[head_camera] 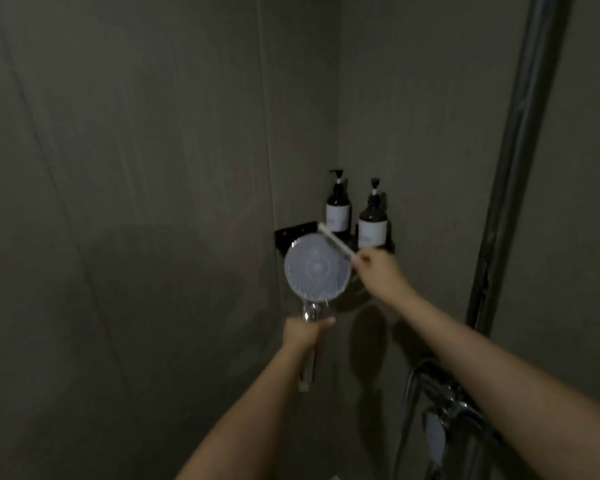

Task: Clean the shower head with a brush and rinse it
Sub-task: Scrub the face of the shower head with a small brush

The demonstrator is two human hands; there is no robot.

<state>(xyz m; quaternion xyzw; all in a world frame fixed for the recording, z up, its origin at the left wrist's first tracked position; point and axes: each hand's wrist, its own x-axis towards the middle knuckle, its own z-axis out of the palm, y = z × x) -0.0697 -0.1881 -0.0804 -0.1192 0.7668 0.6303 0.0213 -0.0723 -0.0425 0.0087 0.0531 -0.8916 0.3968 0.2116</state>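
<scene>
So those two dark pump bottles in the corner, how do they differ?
The left bottle stands further back in the corner and looks slimmer; the right bottle sits nearer and looks broader. The brush in the right hand crosses in front of the left bottle's base, not the right bottle's. Both are dark, with pale labels and black pumps.

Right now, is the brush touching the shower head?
Cannot tell. In the head view the brush overlaps the upper right rim of the shower head, but blur hides any contact.

Two bare forearms, no sleeves.
The left hand (pixel 303 332) and right hand (pixel 378 268) are ungloved; no rings, watch or bands show in the dim light.
</scene>
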